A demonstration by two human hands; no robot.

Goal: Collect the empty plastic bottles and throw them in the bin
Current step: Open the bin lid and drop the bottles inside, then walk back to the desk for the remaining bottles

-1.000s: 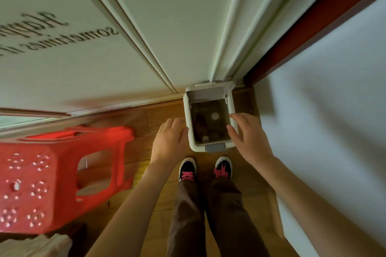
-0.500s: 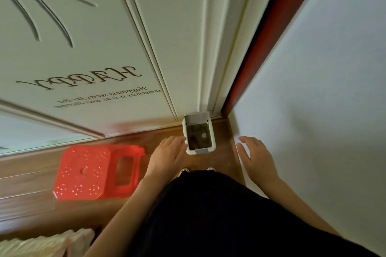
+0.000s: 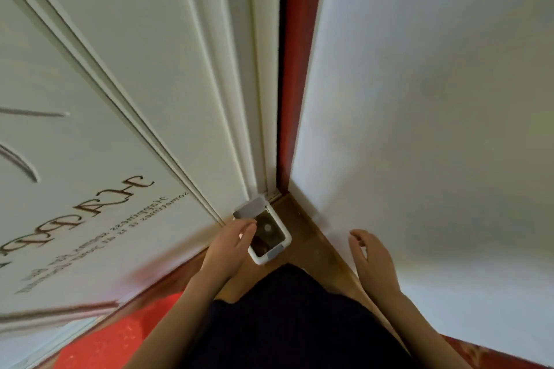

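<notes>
Your left hand (image 3: 229,247) hangs low in the centre of the frame, palm down, fingers loosely spread and empty; its fingertips overlap the left rim of the small white rectangular plastic bin (image 3: 284,234), though you cannot tell whether they touch it. Your right hand (image 3: 373,260) is at lower right, well apart from the bin, fingers slightly curled, open and holding nothing, in front of the plain white wall (image 3: 434,99).

The bin stands on the brown wooden floor (image 3: 302,252) in the corner just below centre, its grey lid (image 3: 250,208) tipped up against the white panelled door with dark lettering (image 3: 120,99). Inside it looks dark, with a pale round spot; no bottle shape can be made out. A dark red door frame strip (image 3: 295,69) runs up from the corner between door and wall. The floor narrows to a wedge between them, so there is little room beside the bin. A red plastic stool (image 3: 120,335) fills the lower left edge, and your dark clothing (image 3: 284,323) covers the bottom centre.

Compared with half a second ago, the view has swung, the bin now sits tilted in the frame, your right hand has drifted further right, and the stool has slid mostly out of view.
</notes>
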